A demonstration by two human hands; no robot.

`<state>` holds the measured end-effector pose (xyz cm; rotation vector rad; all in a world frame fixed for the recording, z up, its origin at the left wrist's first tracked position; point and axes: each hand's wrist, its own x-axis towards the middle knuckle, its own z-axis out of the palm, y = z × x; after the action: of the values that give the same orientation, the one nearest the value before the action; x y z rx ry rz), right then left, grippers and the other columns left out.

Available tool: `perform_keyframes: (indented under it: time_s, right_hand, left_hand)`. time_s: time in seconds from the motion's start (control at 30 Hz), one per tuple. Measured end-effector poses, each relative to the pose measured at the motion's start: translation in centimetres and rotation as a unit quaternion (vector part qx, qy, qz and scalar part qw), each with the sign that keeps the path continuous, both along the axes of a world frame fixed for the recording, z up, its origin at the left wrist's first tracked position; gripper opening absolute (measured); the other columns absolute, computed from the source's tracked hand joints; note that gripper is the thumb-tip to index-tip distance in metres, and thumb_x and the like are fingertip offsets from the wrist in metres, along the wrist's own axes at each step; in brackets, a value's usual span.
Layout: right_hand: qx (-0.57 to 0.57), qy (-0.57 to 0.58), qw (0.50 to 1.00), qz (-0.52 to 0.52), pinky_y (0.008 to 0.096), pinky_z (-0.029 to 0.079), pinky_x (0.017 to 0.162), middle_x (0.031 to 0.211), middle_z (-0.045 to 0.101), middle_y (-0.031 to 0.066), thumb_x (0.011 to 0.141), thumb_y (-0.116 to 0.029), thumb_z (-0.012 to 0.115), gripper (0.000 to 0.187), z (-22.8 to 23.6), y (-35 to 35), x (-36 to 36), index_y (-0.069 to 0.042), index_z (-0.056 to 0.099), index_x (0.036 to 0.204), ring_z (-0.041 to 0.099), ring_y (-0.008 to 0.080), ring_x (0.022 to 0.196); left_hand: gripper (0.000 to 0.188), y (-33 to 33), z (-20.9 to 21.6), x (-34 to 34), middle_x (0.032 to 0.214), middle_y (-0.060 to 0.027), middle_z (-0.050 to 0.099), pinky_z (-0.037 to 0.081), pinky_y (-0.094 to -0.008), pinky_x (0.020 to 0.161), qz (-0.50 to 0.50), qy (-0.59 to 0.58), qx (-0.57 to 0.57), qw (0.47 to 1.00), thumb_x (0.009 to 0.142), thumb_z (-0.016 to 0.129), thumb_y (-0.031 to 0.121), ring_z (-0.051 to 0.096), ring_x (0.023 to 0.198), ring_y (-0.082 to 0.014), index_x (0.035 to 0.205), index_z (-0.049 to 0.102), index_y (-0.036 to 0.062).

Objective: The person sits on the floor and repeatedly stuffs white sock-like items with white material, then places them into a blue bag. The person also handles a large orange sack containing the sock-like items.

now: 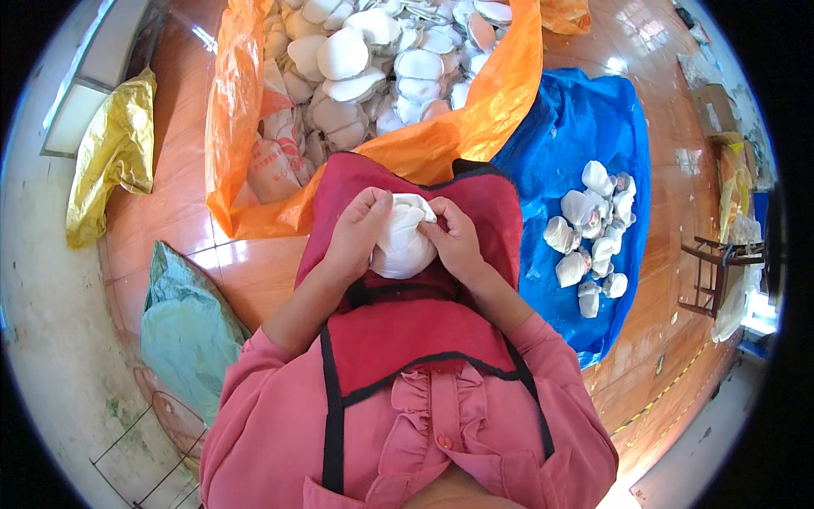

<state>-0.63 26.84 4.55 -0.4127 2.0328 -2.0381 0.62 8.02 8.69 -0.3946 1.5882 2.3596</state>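
Over my lap, my left hand [361, 233] and my right hand [458, 243] grip a round white cloth bundle [404, 248] between them. The left fingers close on its left side. On the upper right, my right thumb and fingers pinch its gathered, folded rim. What lies inside the bundle is hidden. Beneath it spreads a dark red apron [424, 335] with black edging. Just beyond my knees, a large orange plastic sack [233, 127] gapes, full of flat oval white pads [343, 55]. Several similar white bundles [585, 212] lie heaped on a blue plastic sheet [543, 127] to my right.
A yellow sack [119, 144] and a green sack [182, 331] lie on the tiled floor [263, 280] at my left. Far right stand a wooden stool [710, 276] and a cardboard box [716, 110]. Another orange bag [565, 14] lies at the top.
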Motion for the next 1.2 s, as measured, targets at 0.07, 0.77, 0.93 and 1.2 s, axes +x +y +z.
perform_keyframes:
  time_s: [0.07, 0.77, 0.93, 1.2]
  right_hand:
    - [-0.033, -0.006, 0.999, -0.014, 0.024, 0.043, 0.083, 0.099, 0.057, 0.0007, 0.091, -0.004, 0.06, 0.011, -0.1, 0.1, -0.1, -0.004, 0.056, 0.101, 0.053, 0.0087, 0.092]
    - [-0.2, -0.256, 0.946, 0.019, 0.0332, 0.041, 0.101, 0.122, 0.057, 0.0073, 0.091, -0.017, 0.065, 0.044, -0.4, -0.9, 0.8, -0.003, 0.047, 0.129, 0.052, 0.0172, 0.114]
    - [-0.312, -0.315, 0.896, -0.025, 0.0347, 0.046, 0.098, 0.123, 0.059, 0.0088, 0.097, -0.017, 0.056, 0.037, -0.9, -0.7, 1.2, -0.003, 0.049, 0.131, 0.057, 0.0191, 0.112]
    - [-0.354, -0.311, 0.878, -0.081, 0.0332, 0.054, 0.085, 0.115, 0.065, 0.0074, 0.102, -0.024, 0.044, 0.03, -2.3, -1.2, 1.1, -0.006, 0.053, 0.126, 0.064, 0.0165, 0.099]
  left_hand:
    - [0.024, 0.1, 1.0, 0.2, 0.099, -0.0006, 0.062, 0.048, -0.0267, 0.082, -0.046, 0.055, -0.094, 0.993, 0.089, 0.067, 0.017, 0.058, 0.089, -0.0108, 0.107, 0.059, 0.003]
    - [0.034, 0.9, -0.4, 0.7, 0.108, -0.0063, 0.063, 0.052, -0.0321, 0.084, 0.053, -0.03, 0.05, 0.997, 0.087, 0.068, 0.006, 0.062, 0.097, -0.0166, 0.118, 0.053, 0.0068]
    - [0.038, 1.0, 1.4, 1.3, 0.121, -0.0092, 0.054, 0.046, -0.0345, 0.096, 0.031, 0.058, -0.045, 0.997, 0.093, 0.061, 0.011, 0.054, 0.111, -0.0168, 0.127, 0.044, 0.0063]
    - [0.019, 0.3, -0.4, 3.2, 0.119, -0.0053, 0.058, 0.046, -0.0293, 0.094, 0.009, 0.074, 0.029, 0.997, 0.099, 0.052, 0.011, 0.056, 0.106, -0.0131, 0.117, 0.055, 0.0045]
